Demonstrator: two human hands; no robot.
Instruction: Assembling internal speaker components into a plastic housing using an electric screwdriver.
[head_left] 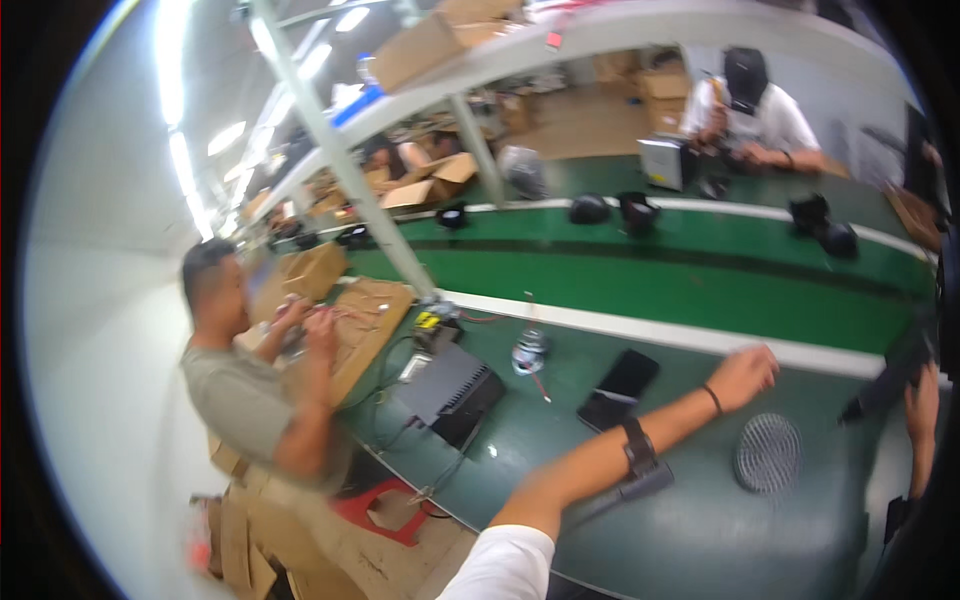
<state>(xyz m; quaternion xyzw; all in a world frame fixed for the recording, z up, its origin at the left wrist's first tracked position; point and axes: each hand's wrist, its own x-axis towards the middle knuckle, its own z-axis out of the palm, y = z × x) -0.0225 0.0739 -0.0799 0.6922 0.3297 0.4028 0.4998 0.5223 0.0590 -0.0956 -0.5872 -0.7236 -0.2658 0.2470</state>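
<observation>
At right edge, right hand point(922, 412) wraps black tapered object point(884, 382), seemingly for support; left hand point(742, 379) curled, can't tell if pinching

Belt point(560, 275) looks smooth; disc point(768, 453), ridged; cardboard box point(415, 55), matt.

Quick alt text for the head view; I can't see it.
The person's left hand, curled, is above a dark green bench, near a round grey ribbed disc; the right hand, at the picture's right edge, appears to hold a blurred black object. A co-worker is at left.
</observation>
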